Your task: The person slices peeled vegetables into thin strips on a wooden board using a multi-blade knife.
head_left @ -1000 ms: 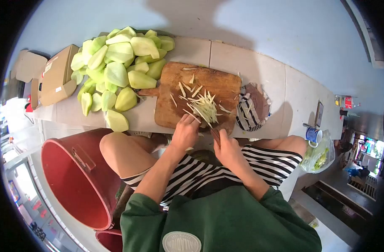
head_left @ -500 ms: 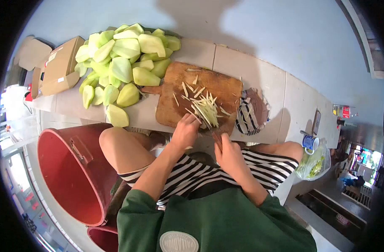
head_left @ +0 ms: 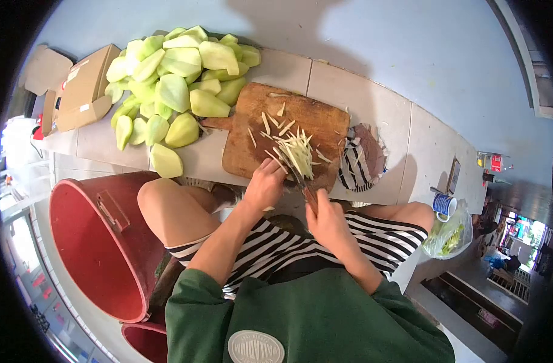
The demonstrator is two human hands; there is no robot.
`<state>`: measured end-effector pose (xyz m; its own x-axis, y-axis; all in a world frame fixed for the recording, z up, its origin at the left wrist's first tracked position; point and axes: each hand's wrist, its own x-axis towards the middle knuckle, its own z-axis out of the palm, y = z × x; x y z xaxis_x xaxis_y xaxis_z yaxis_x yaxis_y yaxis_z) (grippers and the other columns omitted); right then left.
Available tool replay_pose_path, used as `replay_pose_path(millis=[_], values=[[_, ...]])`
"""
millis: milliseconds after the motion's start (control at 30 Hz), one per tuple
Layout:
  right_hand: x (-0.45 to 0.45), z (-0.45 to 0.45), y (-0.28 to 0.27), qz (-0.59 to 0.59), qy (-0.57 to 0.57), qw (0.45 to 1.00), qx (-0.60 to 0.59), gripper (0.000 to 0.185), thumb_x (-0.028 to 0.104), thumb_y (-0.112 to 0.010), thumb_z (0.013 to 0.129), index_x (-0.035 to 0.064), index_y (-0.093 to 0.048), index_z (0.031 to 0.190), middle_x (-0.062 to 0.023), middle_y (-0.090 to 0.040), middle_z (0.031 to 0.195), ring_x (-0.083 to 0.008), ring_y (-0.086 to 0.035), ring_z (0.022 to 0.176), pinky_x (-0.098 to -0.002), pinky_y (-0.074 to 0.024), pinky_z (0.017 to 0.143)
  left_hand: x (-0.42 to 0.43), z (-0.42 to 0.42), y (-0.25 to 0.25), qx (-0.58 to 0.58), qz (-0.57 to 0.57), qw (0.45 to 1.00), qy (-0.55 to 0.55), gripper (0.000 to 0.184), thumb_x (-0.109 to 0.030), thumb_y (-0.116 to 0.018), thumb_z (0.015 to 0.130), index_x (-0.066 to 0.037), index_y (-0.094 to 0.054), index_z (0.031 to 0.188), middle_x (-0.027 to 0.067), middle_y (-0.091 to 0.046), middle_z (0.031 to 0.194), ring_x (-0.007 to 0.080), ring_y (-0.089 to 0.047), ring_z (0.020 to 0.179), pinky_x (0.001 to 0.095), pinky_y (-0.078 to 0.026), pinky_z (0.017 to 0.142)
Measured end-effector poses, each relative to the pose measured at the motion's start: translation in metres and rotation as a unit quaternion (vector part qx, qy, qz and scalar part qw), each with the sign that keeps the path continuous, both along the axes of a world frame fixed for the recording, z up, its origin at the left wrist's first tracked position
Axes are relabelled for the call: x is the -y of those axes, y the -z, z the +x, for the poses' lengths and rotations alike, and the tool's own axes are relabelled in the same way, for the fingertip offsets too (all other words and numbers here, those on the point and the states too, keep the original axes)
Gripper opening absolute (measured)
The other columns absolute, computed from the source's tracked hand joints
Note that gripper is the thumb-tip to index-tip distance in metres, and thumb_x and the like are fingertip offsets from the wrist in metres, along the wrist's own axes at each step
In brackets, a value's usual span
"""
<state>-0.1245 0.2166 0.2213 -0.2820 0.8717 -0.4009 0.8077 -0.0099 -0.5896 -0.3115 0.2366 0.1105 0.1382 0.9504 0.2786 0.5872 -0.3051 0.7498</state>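
Observation:
My right hand (head_left: 327,216) is closed around the handle of a knife (head_left: 300,180), whose blade points up and left over the near edge of a wooden cutting board (head_left: 246,145). Beside the blade, my left hand (head_left: 265,186) has its fingers bent together at the board's near edge, against pale green material too small to name. A heap of thin pale strips (head_left: 298,155) lies right of the blade, with loose strips scattered farther up the board. Peeled green pieces (head_left: 173,92) are piled left of the board.
A cardboard box (head_left: 83,91) stands at the far left, above a large red bucket (head_left: 95,242). Folded cloths (head_left: 362,158) lie right of the board. Farther right are a blue and white mug (head_left: 444,204) and a plastic bag with greens (head_left: 451,237).
The view has shifted slightly. The knife blade has tilted more upright beside my left fingers and shows more of its length. Both hands stay near the board's edge.

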Motion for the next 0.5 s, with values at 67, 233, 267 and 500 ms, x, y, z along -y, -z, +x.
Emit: replay_pose_path(millis=[67,233,267,500], values=[[0.001,-0.002,0.026,0.035,0.005,0.999,-0.024,0.023,0.011,-0.063,0.096,-0.001,-0.044,0.102,-0.0301,-0.063,0.072,-0.054,-0.064,0.074,-0.0593,-0.0482,0.062,0.0,0.0,-0.004,0.014,0.004,1.0,-0.003,0.027,0.003,-0.064,0.073,-0.001,-0.068,0.099,0.0155,-0.065,0.101,0.0374,-0.062,0.096,0.0449,-0.055,0.084],[0.001,-0.004,0.03,0.028,0.016,0.999,-0.03,0.024,0.011,-0.063,0.096,-0.0013,-0.044,0.102,-0.0303,-0.063,0.071,-0.053,-0.064,0.073,-0.0592,-0.0482,0.062,-0.002,-0.002,-0.007,0.032,-0.019,0.999,-0.004,0.026,0.008,-0.07,0.078,0.0,-0.071,0.103,0.0164,-0.069,0.109,0.0393,-0.065,0.099,0.0456,-0.055,0.085],[0.004,-0.003,0.027,0.027,0.019,0.999,-0.03,0.024,0.011,-0.063,0.096,-0.0013,-0.044,0.102,-0.0303,-0.063,0.071,-0.053,-0.064,0.073,-0.0592,-0.0482,0.062,0.001,-0.002,-0.008,0.035,-0.018,0.999,-0.004,0.024,0.008,-0.07,0.079,0.001,-0.07,0.102,0.0169,-0.068,0.109,0.0395,-0.065,0.099,0.0455,-0.056,0.085],[0.007,0.002,0.005,0.013,0.004,0.999,-0.031,0.025,0.01,-0.062,0.096,-0.0018,-0.043,0.104,-0.0313,-0.063,0.07,-0.0525,-0.065,0.072,-0.0593,-0.0491,0.06,0.001,-0.004,-0.004,0.04,-0.005,0.999,0.001,0.019,0.008,-0.069,0.081,0.002,-0.069,0.099,0.0172,-0.068,0.107,0.0395,-0.065,0.098,0.0451,-0.056,0.083]])
